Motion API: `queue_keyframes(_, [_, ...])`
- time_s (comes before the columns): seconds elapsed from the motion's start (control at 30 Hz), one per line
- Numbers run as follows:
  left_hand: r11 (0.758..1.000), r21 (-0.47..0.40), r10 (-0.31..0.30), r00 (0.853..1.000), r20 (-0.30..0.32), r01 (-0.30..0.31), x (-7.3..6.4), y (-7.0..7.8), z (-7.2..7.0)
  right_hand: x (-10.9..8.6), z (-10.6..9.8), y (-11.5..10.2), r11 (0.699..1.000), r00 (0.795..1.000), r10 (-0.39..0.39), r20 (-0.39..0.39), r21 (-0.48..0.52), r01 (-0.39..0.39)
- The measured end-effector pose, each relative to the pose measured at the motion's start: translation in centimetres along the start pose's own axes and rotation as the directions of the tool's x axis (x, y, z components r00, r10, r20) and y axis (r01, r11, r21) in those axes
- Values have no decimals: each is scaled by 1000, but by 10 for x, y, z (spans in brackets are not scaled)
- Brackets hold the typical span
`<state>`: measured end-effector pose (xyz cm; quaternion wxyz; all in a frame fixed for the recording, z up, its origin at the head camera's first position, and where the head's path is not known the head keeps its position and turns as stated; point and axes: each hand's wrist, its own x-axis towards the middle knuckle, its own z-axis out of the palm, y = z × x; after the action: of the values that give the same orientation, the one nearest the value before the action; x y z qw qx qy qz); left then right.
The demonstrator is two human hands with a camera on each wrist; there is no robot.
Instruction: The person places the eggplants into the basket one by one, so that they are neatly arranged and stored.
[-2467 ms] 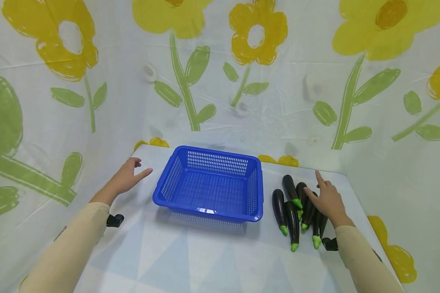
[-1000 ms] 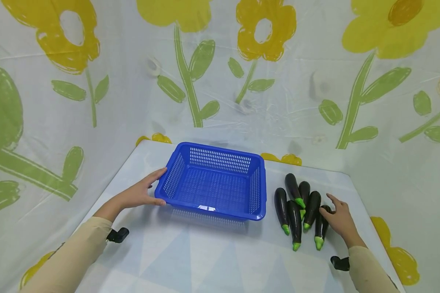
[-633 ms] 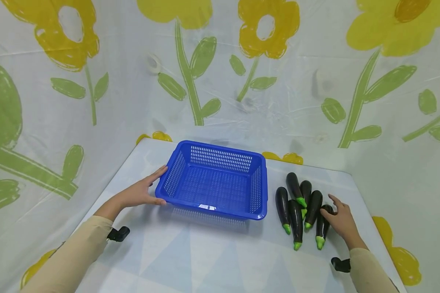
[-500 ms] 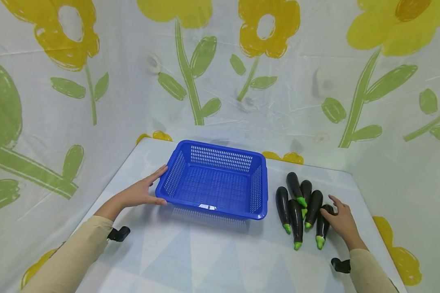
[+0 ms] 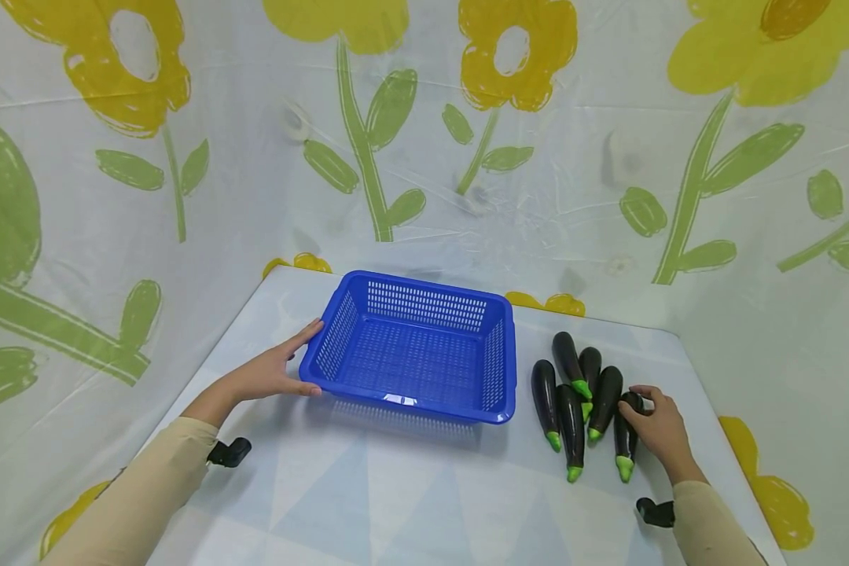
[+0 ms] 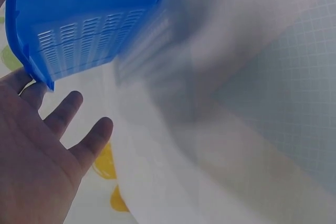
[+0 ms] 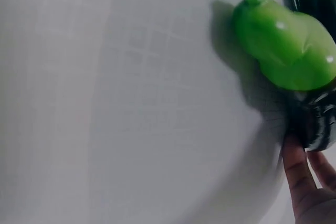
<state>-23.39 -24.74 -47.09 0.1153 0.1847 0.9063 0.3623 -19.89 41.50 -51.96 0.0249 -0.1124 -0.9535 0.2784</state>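
Against the left side of a blue plastic basket (image 5: 410, 362), my left hand (image 5: 265, 373) is spread, thumb near the front corner and a fingertip at the rim. In the left wrist view its fingers (image 6: 89, 142) are mostly straight, the nearer ones meeting the basket's rim. My right hand (image 5: 661, 428) pinches the upper end of the rightmost dark eggplant (image 5: 626, 440) between thumb and fingers. The right wrist view shows that eggplant's green stem end (image 7: 273, 35) close up, with fingers (image 7: 299, 174) at its dark body.
Several other eggplants (image 5: 571, 432) lie in a loose bunch left of my right hand, green stems towards me. The basket stands left of them on a white and pale blue tablecloth (image 5: 396, 503). A flower-patterned curtain (image 5: 552, 196) encloses the table's back and sides.
My left hand has come in to the basket's side. My right hand has moved down to the rightmost eggplant, its fingers have closed on it, and the green stem end has shifted slightly right.
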Motion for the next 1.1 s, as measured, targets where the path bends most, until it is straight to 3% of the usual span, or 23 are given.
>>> queue_keyframes(0.47, [1000, 3, -19, 1000, 6, 19, -1, 3, 0, 0, -3, -4, 1000, 1000, -2, -27, 7, 2])
queue_keyframes(1.1, [1000, -17, 4, 1000, 7, -3, -2, 2, 2, 9, -20, -20, 996, 994, -45, -101, 78, 53])
